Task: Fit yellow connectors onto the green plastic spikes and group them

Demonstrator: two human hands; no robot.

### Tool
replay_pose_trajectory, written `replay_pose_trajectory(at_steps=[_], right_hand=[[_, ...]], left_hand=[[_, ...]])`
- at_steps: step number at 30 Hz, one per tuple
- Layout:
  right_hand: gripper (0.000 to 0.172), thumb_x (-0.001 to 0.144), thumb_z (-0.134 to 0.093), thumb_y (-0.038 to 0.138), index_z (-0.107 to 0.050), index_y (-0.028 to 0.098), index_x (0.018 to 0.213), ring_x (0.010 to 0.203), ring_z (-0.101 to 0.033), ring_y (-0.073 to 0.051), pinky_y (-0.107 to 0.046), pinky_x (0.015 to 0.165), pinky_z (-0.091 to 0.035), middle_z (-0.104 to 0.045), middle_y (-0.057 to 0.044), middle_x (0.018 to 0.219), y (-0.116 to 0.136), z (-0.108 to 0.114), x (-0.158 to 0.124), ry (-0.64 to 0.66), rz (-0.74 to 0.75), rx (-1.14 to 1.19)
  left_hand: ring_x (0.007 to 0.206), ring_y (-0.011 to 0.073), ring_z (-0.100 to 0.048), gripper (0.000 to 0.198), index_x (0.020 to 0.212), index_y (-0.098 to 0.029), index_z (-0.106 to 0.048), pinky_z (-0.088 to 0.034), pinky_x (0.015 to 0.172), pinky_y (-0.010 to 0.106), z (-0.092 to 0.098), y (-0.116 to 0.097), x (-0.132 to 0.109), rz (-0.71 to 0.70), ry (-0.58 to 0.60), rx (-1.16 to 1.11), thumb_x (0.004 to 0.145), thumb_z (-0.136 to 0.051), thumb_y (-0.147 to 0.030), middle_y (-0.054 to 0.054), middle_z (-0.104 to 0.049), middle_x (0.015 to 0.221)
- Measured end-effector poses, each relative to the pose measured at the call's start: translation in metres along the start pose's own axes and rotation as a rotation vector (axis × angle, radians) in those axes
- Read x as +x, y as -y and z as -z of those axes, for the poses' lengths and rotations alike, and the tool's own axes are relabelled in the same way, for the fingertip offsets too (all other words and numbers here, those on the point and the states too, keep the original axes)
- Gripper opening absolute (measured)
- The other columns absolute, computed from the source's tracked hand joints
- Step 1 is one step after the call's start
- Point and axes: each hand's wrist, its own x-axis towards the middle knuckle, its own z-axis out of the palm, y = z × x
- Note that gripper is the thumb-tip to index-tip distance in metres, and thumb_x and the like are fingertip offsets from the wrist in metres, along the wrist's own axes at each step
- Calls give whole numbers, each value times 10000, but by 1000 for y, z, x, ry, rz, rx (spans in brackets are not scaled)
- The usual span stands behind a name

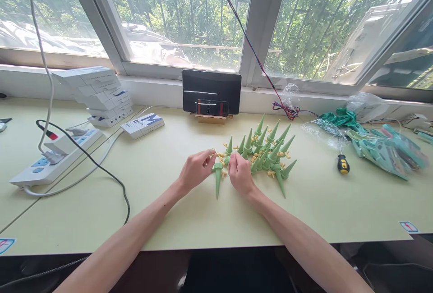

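Note:
My left hand (199, 167) is closed in a pinch, its fingertips at a small yellow valve (219, 155). Close beside it, my right hand (241, 173) is closed around a green plastic watering spike, whose ridged cap (227, 160) shows at the fingers while the hand covers the rest. A loose green watering spike (218, 182) lies just below the gap between my hands, point toward me. Behind and to the right of my right hand stands a cluster of several green watering spikes (267, 148), many with yellow valves at their bases.
A phone (212, 108) leans on a stand before a black tablet (211, 85). At left are stacked white boxes (104, 97), one flat box (143, 125) and a power strip (57, 157) with cables. A screwdriver (343, 164) and plastic bags (382, 148) lie at right.

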Motion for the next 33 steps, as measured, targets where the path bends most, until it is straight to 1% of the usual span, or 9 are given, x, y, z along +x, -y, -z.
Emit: replay_pose_trajectory(at_steps=[3, 6, 9, 11, 15, 18, 23, 29, 33], right_hand=[[328, 1034, -290, 350, -337, 245, 727, 478, -439, -133, -262, 489, -332, -456, 29, 588, -3, 1, 0, 34, 22, -20], [278, 1036, -275, 329, -427, 228, 827, 479, -450, -137, -259, 505, -346, -469, 35, 586, -1, 3, 1, 37, 33, -25], [186, 1022, -315, 298, -479, 211, 1022, 468, -433, -139, -256, 511, -333, -454, 58, 577, 3, 6, 1, 10, 42, -44], [158, 1004, -364, 282, -483, 207, 1076, 465, -419, -136, -253, 514, -322, -431, 70, 573, 5, 6, 0, 5, 55, -62], [122, 970, -412, 248, -520, 204, 1005, 471, -405, -132, -250, 531, -324, -409, 73, 560, 6, 4, -2, 46, 84, -107], [118, 950, -423, 228, -538, 202, 958, 475, -414, -134, -249, 533, -324, -420, 67, 556, 5, 2, -3, 81, 83, -138], [130, 932, -426, 202, -555, 201, 945, 491, -440, -139, -249, 542, -332, -459, 53, 578, 4, 1, -3, 106, 90, -152], [139, 929, -435, 207, -574, 197, 932, 511, -457, -146, -258, 559, -353, -505, 33, 610, 7, 0, -5, 137, 92, -151], [139, 933, -437, 217, -575, 197, 933, 505, -460, -150, -259, 555, -353, -520, 31, 604, 7, -1, -6, 145, 83, -131]], left_hand=[[498, 83, -487, 167, 934, -187, -680, -431, 554, 212, 3, 4, 1, -16, 26, 9, 944, -526, -251, -18, -651, 671], [551, 99, -525, 170, 960, -194, -684, -452, 592, 231, 5, 8, 4, 1, 56, 41, 938, -521, -236, 0, -676, 744], [718, 153, -593, 162, 930, -189, -692, -485, 697, 274, 7, 13, 7, 26, 101, 85, 917, -533, -211, 34, -693, 806], [822, 192, -594, 164, 892, -181, -702, -493, 756, 306, 8, 17, 8, 54, 139, 98, 904, -540, -200, 54, -698, 827], [887, 230, -558, 172, 893, -179, -739, -498, 795, 349, 7, 26, 7, 121, 225, 120, 881, -571, -215, 72, -692, 866], [924, 243, -538, 200, 929, -182, -756, -501, 817, 371, 7, 27, 7, 123, 277, 138, 879, -566, -221, 82, -676, 890], [932, 257, -517, 249, 970, -203, -762, -506, 821, 405, 7, 22, 6, 106, 336, 163, 903, -522, -220, 92, -641, 895], [902, 260, -492, 301, 839, -226, -753, -486, 790, 408, 4, 18, 5, 55, 349, 207, 939, -469, -234, 93, -600, 856], [889, 255, -489, 316, 784, -224, -739, -478, 781, 399, 3, 18, 5, 60, 364, 227, 937, -463, -214, 90, -592, 835]])
